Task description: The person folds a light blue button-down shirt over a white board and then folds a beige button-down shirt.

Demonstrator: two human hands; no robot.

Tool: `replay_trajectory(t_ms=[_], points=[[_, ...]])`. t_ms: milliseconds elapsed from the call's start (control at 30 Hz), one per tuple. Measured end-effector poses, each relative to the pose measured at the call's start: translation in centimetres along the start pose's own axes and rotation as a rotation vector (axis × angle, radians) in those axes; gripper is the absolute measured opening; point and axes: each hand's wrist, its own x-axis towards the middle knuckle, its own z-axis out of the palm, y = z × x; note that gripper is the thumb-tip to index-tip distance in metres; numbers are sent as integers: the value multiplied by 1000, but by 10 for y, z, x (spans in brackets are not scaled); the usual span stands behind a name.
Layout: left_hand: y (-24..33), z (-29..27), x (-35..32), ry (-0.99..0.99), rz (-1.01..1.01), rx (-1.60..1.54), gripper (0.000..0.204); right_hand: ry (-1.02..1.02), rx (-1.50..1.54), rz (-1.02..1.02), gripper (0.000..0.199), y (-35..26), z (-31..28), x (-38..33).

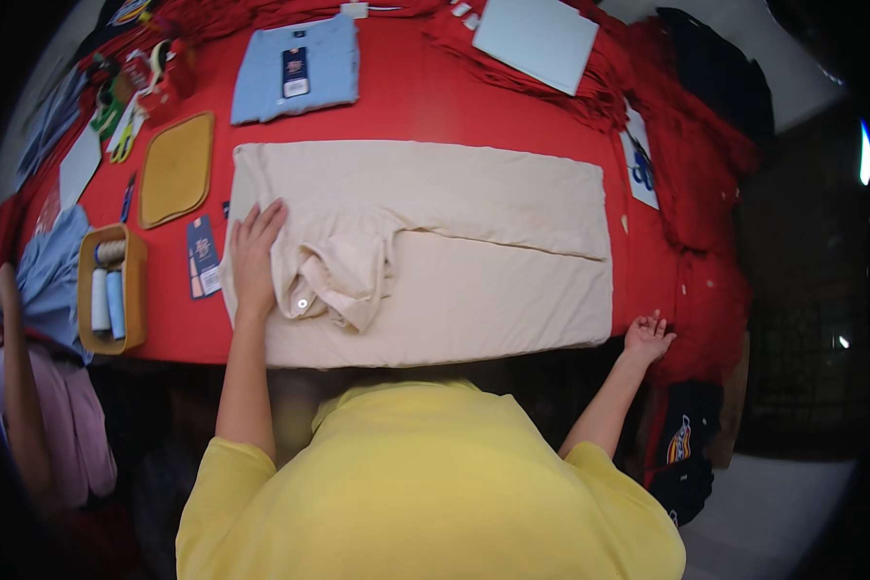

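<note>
A cream cloth garment point(498, 198) lies spread over the middle of the table, its long fold running to the right. Toward its left end the fabric is bunched up point(343, 280), and a white button shows there. My left hand point(253, 253) rests flat on the left end of the cream cloth, beside the bunched part, fingers stretched out. Past the cloth's lower right corner, my right hand point(650, 338) is apart from it at the table's right front, palm up with loosely spread fingers and nothing in it.
Beyond the cloth sits a folded light blue shirt point(261, 82) with a tag. On the left are a mustard-coloured lid point(176, 169), a box of thread spools point(137, 290), a loose tag point(203, 256) and yellow scissors point(123, 143). Red garments point(691, 174) heap along the right; another person's arm point(17, 367) is far left.
</note>
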Motion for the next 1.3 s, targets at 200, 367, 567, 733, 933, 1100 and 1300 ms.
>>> replay_trajectory(t_ms=[200, 367, 567, 733, 933, 1100, 1300], points=[[12, -13, -3, 38, -22, -71, 43, -1282, -877, -166, 20, 115, 50, -207], [15, -14, 1, 27, -51, -104, 40, -2127, -833, -801, 43, 157, 59, -371], [10, -7, -1, 41, -67, -105, 37, -2700, -918, -388, 28, 100, 63, -379], [17, -11, 1, 52, -68, -75, 35, -2604, -726, 143, 41, 64, 95, -364], [14, -13, 4, -11, -111, -109, 56, -1854, -708, 416, 32, 87, 186, -276], [20, -10, 10, 74, -87, -150, 78, -1487, -1355, -462, 28, 148, 175, -190], [16, -8, -1, 110, -134, -146, 82, -2177, -1093, 884, 37, 113, 95, -316]])
